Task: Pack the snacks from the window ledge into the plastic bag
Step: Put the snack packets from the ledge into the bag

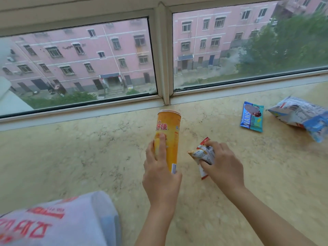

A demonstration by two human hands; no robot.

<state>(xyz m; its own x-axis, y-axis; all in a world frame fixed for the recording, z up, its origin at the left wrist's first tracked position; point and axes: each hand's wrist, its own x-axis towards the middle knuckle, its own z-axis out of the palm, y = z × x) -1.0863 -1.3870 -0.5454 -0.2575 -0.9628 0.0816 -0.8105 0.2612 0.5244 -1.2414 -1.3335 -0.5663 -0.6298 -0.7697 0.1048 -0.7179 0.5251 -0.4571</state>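
A tall yellow chip canister (169,132) stands upright on the marble window ledge (88,153), and my left hand (160,176) grips its lower half. Just to its right, my right hand (221,166) holds a small red and white snack packet (202,153) on the ledge. A blue snack packet (252,116) lies flat further right. Beyond it, at the right edge, lies a larger white and blue snack bag (300,116). The white plastic bag (58,222) with red lettering sits at the lower left, blurred.
The window frame (165,55) runs along the back of the ledge, with a vertical post right behind the canister. Pink buildings and trees show through the glass.
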